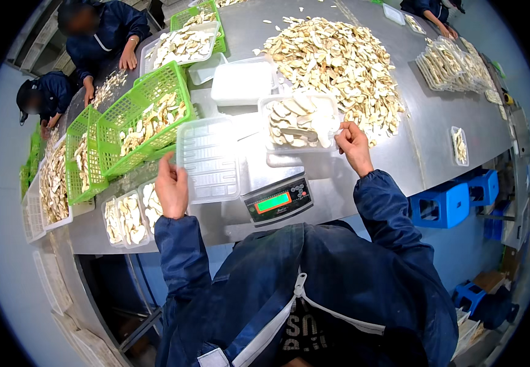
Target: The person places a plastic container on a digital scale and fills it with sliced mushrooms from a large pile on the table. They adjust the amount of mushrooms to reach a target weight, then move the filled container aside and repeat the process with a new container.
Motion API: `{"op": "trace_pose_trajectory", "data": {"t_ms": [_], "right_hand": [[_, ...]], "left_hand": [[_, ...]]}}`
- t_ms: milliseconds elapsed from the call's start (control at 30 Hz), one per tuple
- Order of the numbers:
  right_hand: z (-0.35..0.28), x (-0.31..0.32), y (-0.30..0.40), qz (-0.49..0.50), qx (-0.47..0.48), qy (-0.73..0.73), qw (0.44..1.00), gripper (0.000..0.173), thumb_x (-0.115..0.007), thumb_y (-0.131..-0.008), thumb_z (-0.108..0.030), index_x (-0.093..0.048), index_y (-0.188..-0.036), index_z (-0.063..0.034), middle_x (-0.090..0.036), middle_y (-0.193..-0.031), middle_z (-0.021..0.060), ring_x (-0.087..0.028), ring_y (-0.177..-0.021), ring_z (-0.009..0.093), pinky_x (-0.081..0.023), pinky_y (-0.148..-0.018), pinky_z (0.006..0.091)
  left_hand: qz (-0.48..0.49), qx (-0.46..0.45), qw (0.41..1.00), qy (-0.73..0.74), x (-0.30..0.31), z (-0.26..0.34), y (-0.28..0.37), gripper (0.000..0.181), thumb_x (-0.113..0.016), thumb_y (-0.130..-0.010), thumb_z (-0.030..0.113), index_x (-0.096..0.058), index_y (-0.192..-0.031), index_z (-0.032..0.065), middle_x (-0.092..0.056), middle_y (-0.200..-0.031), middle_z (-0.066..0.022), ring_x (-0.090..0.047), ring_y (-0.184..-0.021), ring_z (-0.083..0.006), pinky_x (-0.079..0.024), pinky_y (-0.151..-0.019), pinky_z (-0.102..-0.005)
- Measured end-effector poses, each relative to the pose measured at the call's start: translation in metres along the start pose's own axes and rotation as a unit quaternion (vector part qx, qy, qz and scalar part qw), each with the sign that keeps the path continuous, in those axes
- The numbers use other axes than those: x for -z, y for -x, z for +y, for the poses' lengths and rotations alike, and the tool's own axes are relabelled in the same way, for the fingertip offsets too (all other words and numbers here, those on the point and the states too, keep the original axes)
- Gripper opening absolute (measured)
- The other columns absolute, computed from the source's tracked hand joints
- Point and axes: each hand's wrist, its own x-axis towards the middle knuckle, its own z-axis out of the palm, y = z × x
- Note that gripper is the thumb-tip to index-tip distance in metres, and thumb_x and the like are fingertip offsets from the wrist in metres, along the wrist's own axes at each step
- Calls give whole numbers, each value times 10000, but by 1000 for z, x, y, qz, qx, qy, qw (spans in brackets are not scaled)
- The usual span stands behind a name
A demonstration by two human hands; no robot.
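My left hand (172, 190) holds an empty clear plastic tray (210, 160) by its left edge. A second clear tray, filled with dried mushroom slices (295, 117), is at the far end of the digital scale (274, 172). Its right front corner is pinched by the fingers of my right hand (354, 149). Whether that tray rests on the scale or is held just above it, I cannot tell. The scale's green display is lit and faces me. Beyond my right hand spreads a large heap of loose mushroom slices (334, 64).
Green plastic baskets (143, 124) with slices line the left, near filled trays (129, 218). Stacked white tubs (242, 82) stand behind the scale. At right are stacked packed trays (448, 66), one small tray (460, 147) and blue stools (441, 204). Co-workers (104, 36) sort slices across the steel table.
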Motion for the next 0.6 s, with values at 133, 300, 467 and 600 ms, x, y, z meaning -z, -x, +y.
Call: {"op": "trace_pose_trajectory", "data": {"t_ms": [133, 300, 467, 600], "right_hand": [[5, -11, 4, -48, -7, -13, 999, 165, -597, -841, -56, -566, -994, -3, -488, -589, -41, -433, -504, 41, -351, -465, 207], [18, -30, 11, -120, -63, 0, 991, 167, -608, -824, -65, -575, -980, -13, -523, -591, -22, -453, -498, 50, -358, -450, 216], [30, -54, 17, -144, -67, 37, 987, 207, -606, -783, -48, -576, -979, 11, -550, -596, 5, -501, -515, 74, -397, -463, 240], [27, -49, 17, -185, -90, 50, 977, 257, -592, -787, -81, -569, -1025, 12, -568, -628, 19, -518, -530, 97, -423, -494, 253]], "left_hand": [[15, -17, 997, 77, 15, 17, -6, 313, -559, -855, 24, -566, -1167, 10, -521, -707, -21, -482, -622, -96, -427, -588, -241], [-50, -65, 984, 161, -8, 40, -29, 263, -564, -858, 31, -606, -1117, 18, -567, -773, -33, -513, -698, -97, -439, -630, -244], [-167, -208, 959, 96, -71, 53, -47, 254, -585, -808, 14, -620, -1056, 51, -591, -834, -116, -566, -736, -238, -456, -703, -308], [-220, -227, 947, 57, -98, 39, -60, 242, -578, -794, 26, -641, -1023, 70, -591, -831, -114, -562, -754, -256, -457, -706, -350]]}}
